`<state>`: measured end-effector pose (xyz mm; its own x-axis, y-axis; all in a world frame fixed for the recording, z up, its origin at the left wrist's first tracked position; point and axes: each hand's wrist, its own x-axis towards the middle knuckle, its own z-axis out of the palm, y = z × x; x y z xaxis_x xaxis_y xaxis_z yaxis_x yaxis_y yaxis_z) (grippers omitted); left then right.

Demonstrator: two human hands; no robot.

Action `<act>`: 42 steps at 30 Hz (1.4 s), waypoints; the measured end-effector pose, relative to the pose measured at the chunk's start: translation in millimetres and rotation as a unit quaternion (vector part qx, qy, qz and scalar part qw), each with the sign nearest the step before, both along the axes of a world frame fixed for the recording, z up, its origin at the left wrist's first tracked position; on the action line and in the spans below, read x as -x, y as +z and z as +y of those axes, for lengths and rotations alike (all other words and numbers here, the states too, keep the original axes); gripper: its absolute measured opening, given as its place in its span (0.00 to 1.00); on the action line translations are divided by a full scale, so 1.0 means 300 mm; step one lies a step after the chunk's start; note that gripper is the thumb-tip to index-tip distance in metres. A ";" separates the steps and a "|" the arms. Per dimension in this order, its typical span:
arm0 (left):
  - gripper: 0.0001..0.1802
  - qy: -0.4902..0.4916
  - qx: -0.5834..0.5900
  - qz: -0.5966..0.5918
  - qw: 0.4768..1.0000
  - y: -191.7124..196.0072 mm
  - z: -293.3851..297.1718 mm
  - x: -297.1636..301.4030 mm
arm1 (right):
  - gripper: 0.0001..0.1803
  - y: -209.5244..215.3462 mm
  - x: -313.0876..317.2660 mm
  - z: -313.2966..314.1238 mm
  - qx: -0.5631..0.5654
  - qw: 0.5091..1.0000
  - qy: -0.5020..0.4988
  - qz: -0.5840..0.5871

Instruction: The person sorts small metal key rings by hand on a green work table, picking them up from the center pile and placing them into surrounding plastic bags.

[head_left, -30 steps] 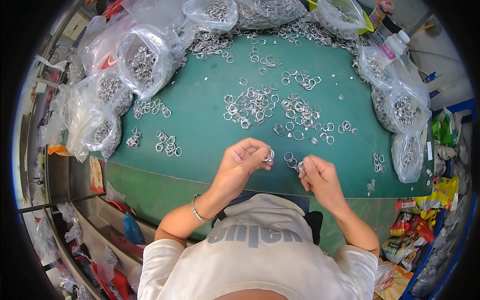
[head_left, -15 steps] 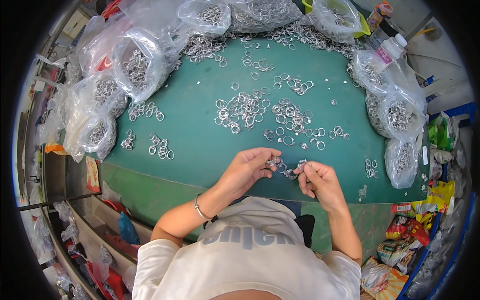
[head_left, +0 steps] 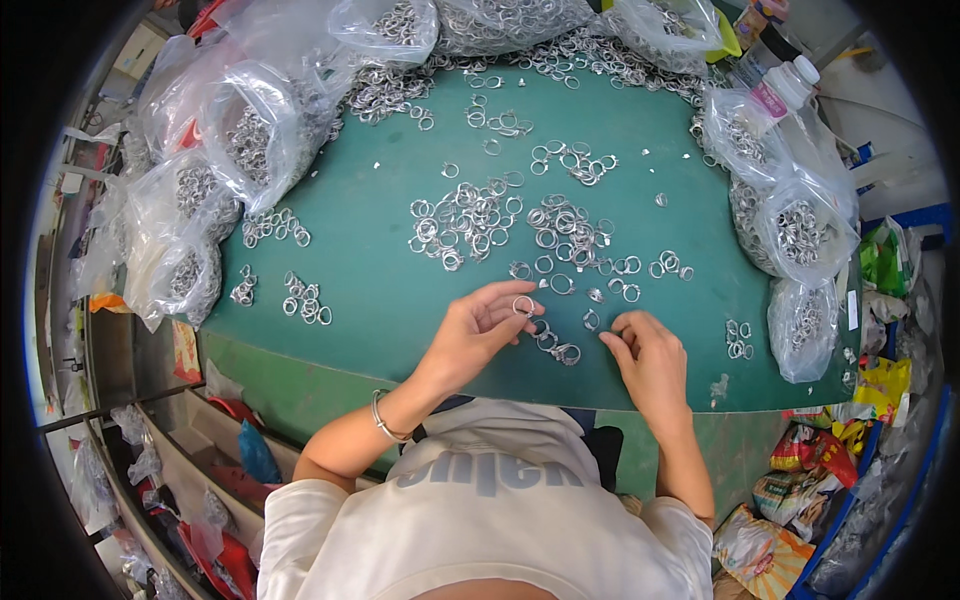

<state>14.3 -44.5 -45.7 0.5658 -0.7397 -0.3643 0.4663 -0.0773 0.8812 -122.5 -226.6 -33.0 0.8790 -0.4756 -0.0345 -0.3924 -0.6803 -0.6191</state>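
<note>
Close to the near edge of the green table (head_left: pixel 370 250), my left hand (head_left: pixel 465 335) pinches a silver ring (head_left: pixel 523 306) between thumb and fingers. More rings (head_left: pixel 555 346) trail to the right of its fingertips; whether they hang from the hand or lie on the table I cannot tell. My right hand (head_left: pixel 650 362) is beside them with loosely bent fingers, thumb and index apart and nothing between them. A single ring (head_left: pixel 591 320) is just left of its fingertips. Ahead of both hands lie two larger piles of rings (head_left: pixel 465 222) (head_left: pixel 568 230).
Clear plastic bags full of rings stand along the left (head_left: pixel 255 135), back (head_left: pixel 510 22) and right (head_left: pixel 800 230) sides. Small ring groups lie at left (head_left: pixel 305 298) and right (head_left: pixel 738 340). A white bottle (head_left: pixel 785 90) stands back right. An open drawer (head_left: pixel 215 440) is lower left.
My right hand has moved slightly right, away from the rings, and its fingertips have parted from the ring they held. My left hand has shifted a little left with its ring.
</note>
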 end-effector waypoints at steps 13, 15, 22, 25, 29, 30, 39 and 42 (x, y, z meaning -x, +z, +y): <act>0.17 -0.030 0.004 -0.022 0.999 0.009 -0.046 0.006 | 0.18 -0.045 0.077 -0.056 -0.173 0.973 -0.074 -0.136; 0.18 -0.045 0.014 -0.019 0.999 0.004 -0.054 0.003 | 0.19 -0.028 0.103 -0.090 -0.202 0.958 -0.128 -0.156; 0.18 -0.057 0.020 -0.025 0.998 0.022 -0.095 0.000 | 0.13 -0.038 0.122 -0.219 -0.154 0.945 -0.216 -0.193; 0.18 -0.063 0.011 -0.019 0.998 0.029 -0.113 -0.004 | 0.14 -0.029 0.079 -0.249 -0.033 0.974 -0.179 -0.138; 0.18 -0.077 0.007 -0.021 0.997 0.041 -0.146 -0.013 | 0.14 -0.097 0.006 -0.289 0.074 0.984 -0.109 -0.119; 0.18 -0.075 0.011 -0.024 0.997 0.041 -0.149 -0.017 | 0.14 -0.099 -0.002 -0.292 0.078 0.985 -0.104 -0.112; 0.19 -0.053 0.008 0.007 0.999 0.057 -0.165 -0.073 | 0.11 -0.054 -0.251 -0.373 0.008 0.985 -0.047 -0.165; 0.19 -0.046 0.011 -0.003 0.999 0.053 -0.160 -0.086 | 0.12 -0.121 -0.316 -0.397 0.096 0.985 0.024 -0.144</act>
<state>40.2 -92.6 -29.7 0.4969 -0.7964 -0.3447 0.4537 -0.1002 0.8855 -27.7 -345.8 -69.2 0.8610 -0.4064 0.3060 -0.1838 -0.8094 -0.5578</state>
